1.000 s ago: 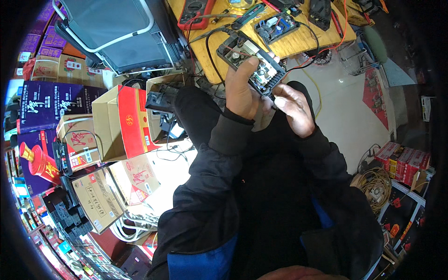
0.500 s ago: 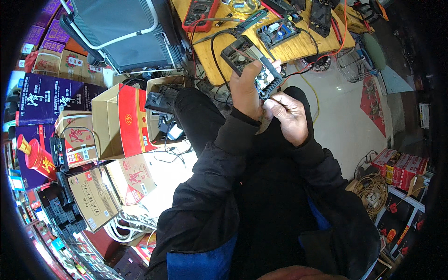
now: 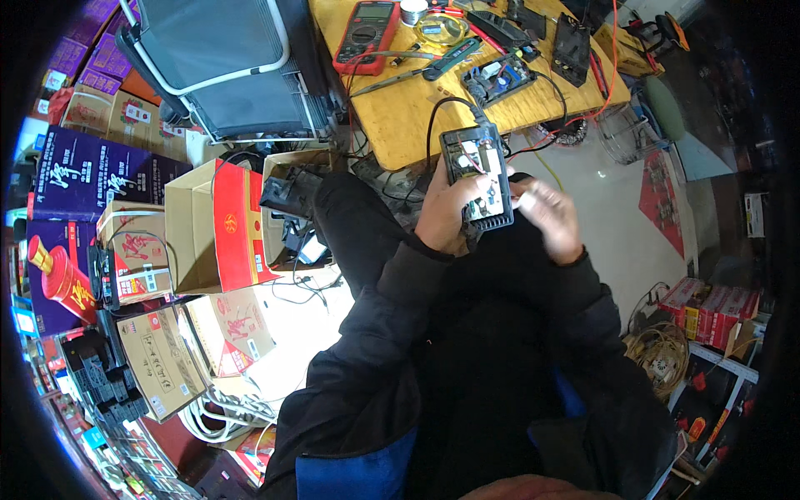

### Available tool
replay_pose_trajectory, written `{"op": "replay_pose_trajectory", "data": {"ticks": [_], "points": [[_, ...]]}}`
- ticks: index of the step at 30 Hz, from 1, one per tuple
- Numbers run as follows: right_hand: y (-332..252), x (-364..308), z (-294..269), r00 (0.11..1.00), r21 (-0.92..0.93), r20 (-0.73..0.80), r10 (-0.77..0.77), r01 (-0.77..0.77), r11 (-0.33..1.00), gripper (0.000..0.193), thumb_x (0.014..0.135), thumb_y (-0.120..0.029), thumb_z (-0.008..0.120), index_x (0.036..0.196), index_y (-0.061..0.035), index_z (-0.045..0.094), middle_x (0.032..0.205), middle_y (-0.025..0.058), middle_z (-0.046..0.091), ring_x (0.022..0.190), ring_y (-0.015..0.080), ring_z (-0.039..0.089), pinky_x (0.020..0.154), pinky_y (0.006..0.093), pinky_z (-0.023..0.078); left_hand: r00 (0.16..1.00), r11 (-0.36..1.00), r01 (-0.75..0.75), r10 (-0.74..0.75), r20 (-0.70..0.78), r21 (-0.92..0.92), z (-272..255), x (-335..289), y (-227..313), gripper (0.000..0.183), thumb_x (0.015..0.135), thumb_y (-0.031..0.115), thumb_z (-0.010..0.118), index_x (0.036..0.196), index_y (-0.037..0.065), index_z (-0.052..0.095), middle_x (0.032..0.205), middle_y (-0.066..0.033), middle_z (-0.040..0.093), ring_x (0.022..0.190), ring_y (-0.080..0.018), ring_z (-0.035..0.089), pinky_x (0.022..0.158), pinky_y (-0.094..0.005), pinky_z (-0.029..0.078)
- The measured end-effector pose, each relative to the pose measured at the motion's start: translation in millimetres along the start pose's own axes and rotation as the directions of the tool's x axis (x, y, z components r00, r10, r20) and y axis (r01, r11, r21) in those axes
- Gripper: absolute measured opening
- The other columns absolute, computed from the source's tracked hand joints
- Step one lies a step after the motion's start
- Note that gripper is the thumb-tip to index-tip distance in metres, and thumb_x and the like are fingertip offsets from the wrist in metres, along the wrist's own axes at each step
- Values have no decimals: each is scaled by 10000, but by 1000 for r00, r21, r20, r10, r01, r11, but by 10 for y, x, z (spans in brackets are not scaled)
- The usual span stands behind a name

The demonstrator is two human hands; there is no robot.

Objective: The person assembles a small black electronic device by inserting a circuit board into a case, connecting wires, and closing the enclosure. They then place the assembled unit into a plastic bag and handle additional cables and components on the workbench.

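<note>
- The case (image 3: 489,167) sits at the table's (image 3: 392,137) 6 o'clock, grasped by the left hand (image 3: 444,207), thumb over the board.
- The right hand (image 3: 552,218) blurs at the case's 4 o'clock; I cannot tell whether it pinches anything.
- Better to grip the rim, keeping the cable (image 3: 435,118) slack.
- Earlier, the case's cable end leaned toward 11; now nearly 12.

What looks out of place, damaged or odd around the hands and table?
Two things look unusual: the black device in the left hand has its case open, baring its inner parts, and another uncovered device lies on the table near scattered tools. No spill or clear breakage shows.
</note>
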State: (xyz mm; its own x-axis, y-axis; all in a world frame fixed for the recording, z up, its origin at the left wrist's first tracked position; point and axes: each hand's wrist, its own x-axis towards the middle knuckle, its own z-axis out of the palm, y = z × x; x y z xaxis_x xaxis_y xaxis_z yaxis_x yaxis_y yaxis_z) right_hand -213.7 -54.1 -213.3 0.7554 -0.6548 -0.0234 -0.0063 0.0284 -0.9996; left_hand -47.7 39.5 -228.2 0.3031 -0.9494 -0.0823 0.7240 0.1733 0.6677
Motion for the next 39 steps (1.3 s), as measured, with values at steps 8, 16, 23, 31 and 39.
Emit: {"op": "replay_pose_trajectory", "data": {"ticks": [8, 16, 23, 31, 39], "points": [[-256, 441, -188, 997, 44, -75, 13, -10, 999, 313, 1027, -292, 644, 1087, 8, 709, 927, 37, 680, 782, 108, 601, 699, 250, 490, 933, 964, 263, -243, 264, -44, -46, -62, -5, 689, 899, 340, 661, 1434, -35, 442, 1213, -258, 659, 1010, -430, 724, 816, -512, 641], [-268, 498, -183, 985, 336, 114, 133, -164, 927, 253, 992, -182, 695, 1144, 20, 681, 964, 73, 704, 812, 152, 667, 659, 281, 541, 942, 970, 241, -234, 240, 0, -121, -124, -24, 702, 908, 369, 708, 1425, -25, 445, 1188, -242, 670, 970, -399, 737, 803, -497, 643], [-217, 469, -281, 983, 299, 158, 96, -140, 944, 267, 996, -153, 682, 1182, 37, 698, 979, 127, 719, 777, 190, 685, 563, 316, 565, 947, 968, 239, -249, 205, 72, -92, -153, 52, 610, 923, 268, 720, 1403, -26, 483, 1208, -242, 675, 968, -385, 739, 796, -485, 644], [-173, 430, -262, 986, 345, 162, 38, -92, 934, 254, 999, -108, 666, 1197, 44, 712, 1060, 123, 739, 877, 184, 697, 782, 315, 572, 952, 967, 187, -223, 211, 175, -65, -132, 95, 656, 885, 216, 769, 1407, -2, 437, 1206, -218, 673, 987, -335, 737, 817, -438, 636], [-256, 396, -272, 986, 98, 163, -28, 12, 995, 239, 1003, -157, 686, 1179, -1, 727, 1024, 85, 726, 906, 166, 687, 795, 302, 561, 965, 955, 142, -192, 179, 259, 30, -221, 201, 651, 865, 180, 813, 1384, 1, 464, 1150, -128, 642, 996, -245, 697, 877, -373, 590]]}}
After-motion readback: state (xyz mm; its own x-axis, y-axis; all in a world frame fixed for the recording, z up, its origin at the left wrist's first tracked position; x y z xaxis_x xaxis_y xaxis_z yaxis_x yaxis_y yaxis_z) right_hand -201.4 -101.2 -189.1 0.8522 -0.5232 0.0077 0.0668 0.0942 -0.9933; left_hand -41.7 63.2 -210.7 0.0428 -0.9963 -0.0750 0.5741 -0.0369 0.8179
